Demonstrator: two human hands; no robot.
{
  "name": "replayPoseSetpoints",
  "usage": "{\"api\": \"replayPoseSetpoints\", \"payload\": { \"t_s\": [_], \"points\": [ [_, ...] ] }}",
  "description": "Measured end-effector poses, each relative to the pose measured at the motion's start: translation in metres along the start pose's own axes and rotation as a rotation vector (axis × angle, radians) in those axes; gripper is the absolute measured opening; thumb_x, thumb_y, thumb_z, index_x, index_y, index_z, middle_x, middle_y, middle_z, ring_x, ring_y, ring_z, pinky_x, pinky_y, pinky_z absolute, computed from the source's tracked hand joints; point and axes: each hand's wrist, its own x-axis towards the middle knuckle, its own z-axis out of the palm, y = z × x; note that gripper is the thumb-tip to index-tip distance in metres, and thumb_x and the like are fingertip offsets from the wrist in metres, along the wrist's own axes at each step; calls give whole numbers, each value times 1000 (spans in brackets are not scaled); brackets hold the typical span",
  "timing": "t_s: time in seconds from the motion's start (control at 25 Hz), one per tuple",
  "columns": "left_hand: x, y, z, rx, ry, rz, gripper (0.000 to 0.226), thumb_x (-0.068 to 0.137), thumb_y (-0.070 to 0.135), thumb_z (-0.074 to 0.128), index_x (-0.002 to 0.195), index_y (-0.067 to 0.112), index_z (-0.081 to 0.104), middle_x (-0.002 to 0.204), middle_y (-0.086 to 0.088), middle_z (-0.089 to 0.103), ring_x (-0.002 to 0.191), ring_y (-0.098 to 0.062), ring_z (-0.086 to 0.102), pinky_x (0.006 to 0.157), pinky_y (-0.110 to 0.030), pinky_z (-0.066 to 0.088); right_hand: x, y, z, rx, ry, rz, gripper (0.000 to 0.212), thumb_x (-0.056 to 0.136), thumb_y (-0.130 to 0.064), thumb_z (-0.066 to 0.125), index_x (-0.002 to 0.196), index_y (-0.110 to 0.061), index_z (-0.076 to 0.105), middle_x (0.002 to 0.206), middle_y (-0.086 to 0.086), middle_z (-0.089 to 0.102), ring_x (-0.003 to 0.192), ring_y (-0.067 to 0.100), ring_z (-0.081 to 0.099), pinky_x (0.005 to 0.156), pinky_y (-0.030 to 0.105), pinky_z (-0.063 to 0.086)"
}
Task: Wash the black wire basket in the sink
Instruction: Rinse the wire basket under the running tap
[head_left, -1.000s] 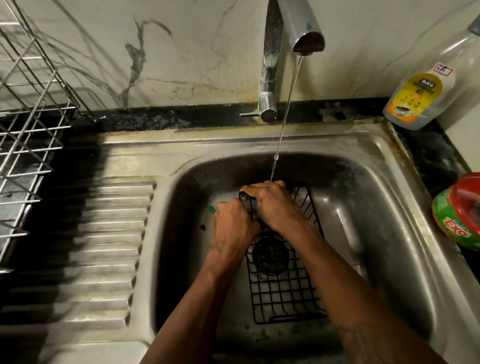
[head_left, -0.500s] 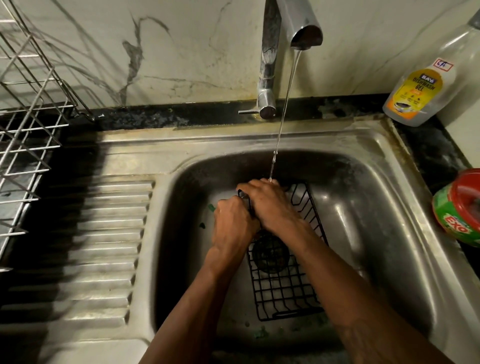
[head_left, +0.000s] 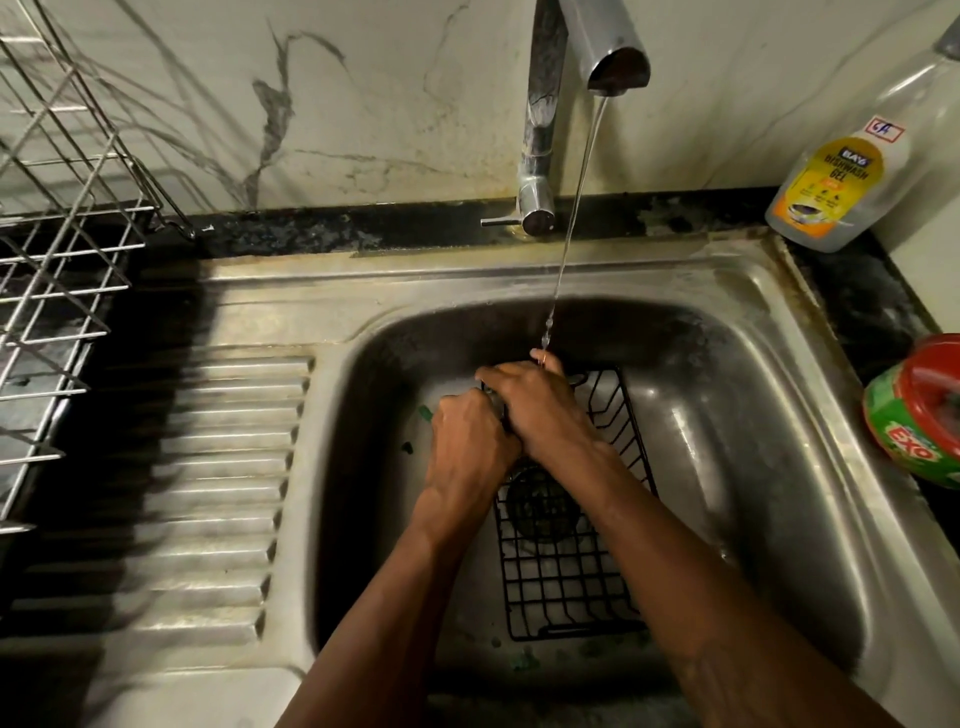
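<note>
While tap water falls on it, the right hand grasps the top rim of the black wire basket lying in the sink at frame centre; the left hand, touching it, clenches a green scrubber.

Head camera looks down, close, into the sink

The left hand and right hand hide a corner of the black wire basket and what the left fingers curl round, while frame edges cut off the dish rack at left, bottle and tub at right
</note>
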Motion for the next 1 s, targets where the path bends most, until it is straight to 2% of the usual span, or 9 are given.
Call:
{"api": "replayPoseSetpoints", "payload": {
  "t_s": [0.08, 0.16, 0.28, 0.4, 0.52, 0.68, 0.8, 0.88, 1.0],
  "points": [
    [-1, -1, -2, -2, 29, -14, 28, 88, 12, 67, 69, 19, 48, 58, 12, 42, 51, -7, 43, 54, -16, 35, -2, 7, -2, 62, 34, -4, 47, 95, -6, 54, 138, -24, 60, 135, 1, 64, 125, 24, 57, 110, 32, 36],
    [1, -5, 2, 9, 37, -92, 31, 86, 8, 66, 62, 13, 46, 59, 7, 45, 54, -12, 48, 56, -25, 43, -14, 22, -9, 119, 148, 82, 38, 95, -6, 58, 126, -23, 69, 122, 2, 70, 111, 24, 66, 97, 33, 53],
    [4, -8, 4, -12, 17, -178, 24, 84, 4, 68, 65, 9, 54, 68, -5, 57, 63, -20, 60, 54, -29, 53, -30, 32, -18, 121, 354, 197, 32, 89, 2, 65, 116, -13, 74, 110, 7, 74, 97, 24, 69, 83, 37, 60],
    [6, -14, 4, -27, 39, -217, 23, 80, 3, 67, 63, 8, 52, 70, -9, 59, 65, -24, 63, 54, -32, 56, -28, 29, -5, 1, 471, 128, 39, 79, 10, 69, 115, -5, 74, 106, 11, 74, 94, 28, 68, 81, 39, 60],
    [8, -14, 6, -5, 25, -199, 29, 80, 10, 67, 58, 11, 48, 70, -13, 63, 66, -29, 65, 56, -34, 57, -21, 20, 11, -19, 288, 38, 39, 78, 1, 72, 117, -7, 72, 109, 10, 72, 102, 29, 65, 90, 39, 55],
    [10, -14, 9, -15, -7, -183, 27, 85, 13, 71, 64, 11, 55, 71, -9, 63, 63, -20, 63, 56, -31, 58, -24, 12, 23, -186, 41, 206, 69, 89, -21, 71, 150, -8, 41, 154, 15, 45, 146, 29, 36, 123, 39, 21],
    [11, -14, 9, -41, -18, -196, 26, 85, 12, 73, 63, 12, 57, 62, 0, 58, 53, -10, 56, 45, -15, 48, -13, 6, 28, -219, -119, 267, 73, 91, -25, 70, 153, -9, 36, 157, 16, 38, 149, 31, 29, 125, 41, 15],
    [10, -13, 9, -98, -5, -176, 36, 82, 11, 73, 55, 17, 50, 54, 3, 53, 47, -10, 52, 38, -12, 38, 1, 5, 25, 118, -166, 403, 56, 93, -13, 65, 146, -15, 48, 151, 12, 47, 142, 30, 39, 119, 37, 30],
    [11, -12, 12, -53, -16, -121, 36, 82, 14, 71, 55, 17, 46, 59, -3, 59, 58, -24, 64, 50, -29, 48, 3, -1, 16, 1245, -41, 734, 52, 86, 6, 55, 132, -17, 63, 141, 10, 58, 125, 27, 56, 107, 39, 44]
  ]
}}
